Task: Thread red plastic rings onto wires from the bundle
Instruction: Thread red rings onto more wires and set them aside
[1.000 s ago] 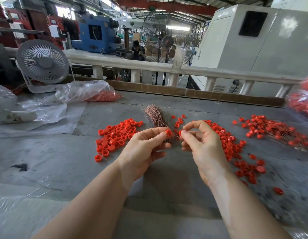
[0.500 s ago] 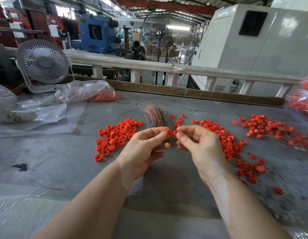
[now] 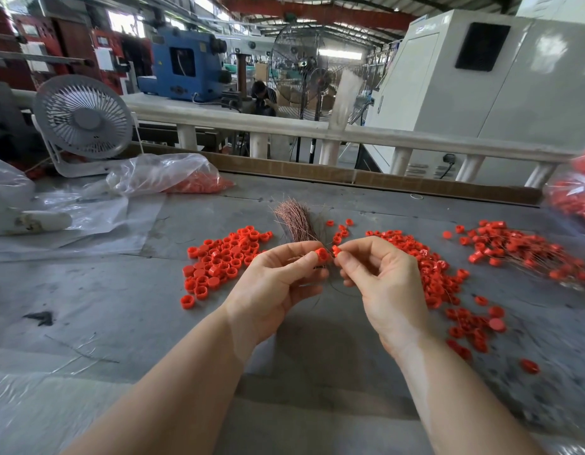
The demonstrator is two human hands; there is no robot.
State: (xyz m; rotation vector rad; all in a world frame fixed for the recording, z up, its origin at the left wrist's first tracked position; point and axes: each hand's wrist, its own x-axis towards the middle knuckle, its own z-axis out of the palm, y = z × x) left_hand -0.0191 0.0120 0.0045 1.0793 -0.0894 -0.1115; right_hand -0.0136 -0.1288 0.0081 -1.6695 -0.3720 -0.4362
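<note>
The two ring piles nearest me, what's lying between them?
In the head view, the copper wire bundle and both hands, left hand, right hand, each pinching a ring.

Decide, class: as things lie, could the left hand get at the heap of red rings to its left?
Probably yes, once freed. The heap of red rings lies open on the table, nothing between it and the left hand; but that hand pinches a red ring.

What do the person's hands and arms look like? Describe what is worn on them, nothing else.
Nothing is worn. The left hand and right hand are bare: no gloves, and no rings, watch or bands show. Both forearms are bare down to the frame's bottom edge, with no sleeve in view. No markings or tape show on either.
</note>
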